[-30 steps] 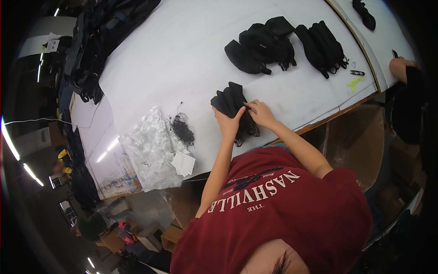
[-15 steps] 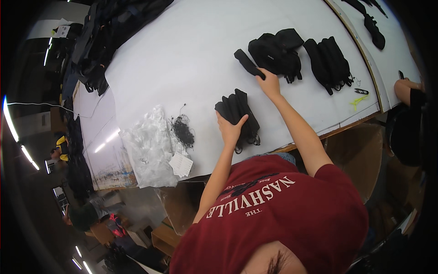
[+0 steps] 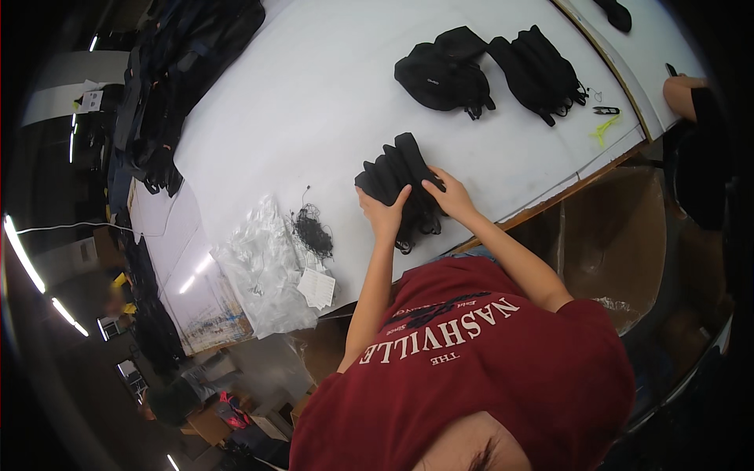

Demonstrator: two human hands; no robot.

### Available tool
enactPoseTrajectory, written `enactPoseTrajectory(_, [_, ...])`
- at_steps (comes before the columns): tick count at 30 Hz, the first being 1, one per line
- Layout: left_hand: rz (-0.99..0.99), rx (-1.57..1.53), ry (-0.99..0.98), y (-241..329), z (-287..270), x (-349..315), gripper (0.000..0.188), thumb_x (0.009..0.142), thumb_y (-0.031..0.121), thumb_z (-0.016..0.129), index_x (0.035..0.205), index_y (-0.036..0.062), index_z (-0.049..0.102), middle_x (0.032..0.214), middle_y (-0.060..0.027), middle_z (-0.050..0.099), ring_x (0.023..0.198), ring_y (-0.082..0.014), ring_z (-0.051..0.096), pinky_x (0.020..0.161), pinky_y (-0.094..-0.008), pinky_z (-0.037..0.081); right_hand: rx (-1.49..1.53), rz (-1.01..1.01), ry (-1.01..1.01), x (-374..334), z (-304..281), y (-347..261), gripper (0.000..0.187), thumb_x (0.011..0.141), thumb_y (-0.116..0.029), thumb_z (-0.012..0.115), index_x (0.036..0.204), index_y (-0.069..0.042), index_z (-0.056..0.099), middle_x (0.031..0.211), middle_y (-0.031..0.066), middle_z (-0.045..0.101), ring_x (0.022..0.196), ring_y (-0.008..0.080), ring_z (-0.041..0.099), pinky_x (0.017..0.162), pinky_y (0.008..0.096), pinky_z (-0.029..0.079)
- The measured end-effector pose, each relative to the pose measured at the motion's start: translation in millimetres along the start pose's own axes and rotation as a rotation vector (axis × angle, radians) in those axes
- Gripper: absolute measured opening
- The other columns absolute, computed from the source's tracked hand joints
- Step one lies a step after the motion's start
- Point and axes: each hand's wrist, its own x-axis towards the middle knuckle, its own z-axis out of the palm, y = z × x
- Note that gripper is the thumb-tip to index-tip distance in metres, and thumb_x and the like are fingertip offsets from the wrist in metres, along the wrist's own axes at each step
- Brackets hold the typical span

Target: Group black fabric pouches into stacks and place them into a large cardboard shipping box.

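A bundle of narrow black fabric pouches (image 3: pixel 397 173) lies side by side on the white table in front of me, thin cords trailing from its near end. My left hand (image 3: pixel 382 210) is closed on the bundle's left side, thumb on top. From the right, my right hand (image 3: pixel 452 195) grips the other side, its thumb also over the fabric. Farther off lies a loose heap of black pouches (image 3: pixel 440 74), and to its right another row of black pouches (image 3: pixel 538 71) with cords at the near end.
Left of the bundle are a black thread tangle (image 3: pixel 312 231), crumpled clear plastic bags (image 3: pixel 263 267) and a white label sheet (image 3: pixel 316 288). Small thread snips (image 3: pixel 605 111) and a yellow strip (image 3: pixel 603 132) lie at right. Dark bags (image 3: pixel 181 71) cover the far left; another person's arm (image 3: pixel 680 96) rests at right.
My right hand has brought a single black pouch from beside the far heap back to the bundle, where it now sits against the others. Both hands now hold the bundle.
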Motion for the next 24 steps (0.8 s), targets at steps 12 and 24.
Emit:
enactPoseTrajectory(12, [-0.115, 0.194, 0.113, 24.2, 16.0, -3.9, 0.124, 0.061, 0.063, 0.076, 0.149, 0.0125, 0.005, 0.148, -0.0294, 0.016, 0.132, -0.0473, 0.026, 0.103, -0.0563, 0.030, -0.294, 0.015, -0.378, 51.5, -34.7, -29.0, 0.057, 0.079, -0.028, 0.066, 0.132, -0.013, 0.049, 0.120, 0.0155, 0.057, 0.105, 0.0329, 0.056, 0.090, 0.0391, 0.045])
enactPoseTrajectory(24, [-0.125, 0.192, 0.104, 39.4, 21.9, -10.5, 0.123, 0.061, 0.060, 0.077, 0.148, 0.0095, 0.008, 0.147, -0.0293, 0.017, 0.130, -0.0473, 0.029, 0.103, -0.0552, 0.029, -0.786, -0.572, 0.322, 193.0, -78.9, -32.0, 0.042, 0.075, -0.007, 0.061, 0.116, -0.010, 0.058, 0.097, 0.0096, 0.059, 0.093, 0.0293, 0.057, 0.078, 0.0375, 0.047])
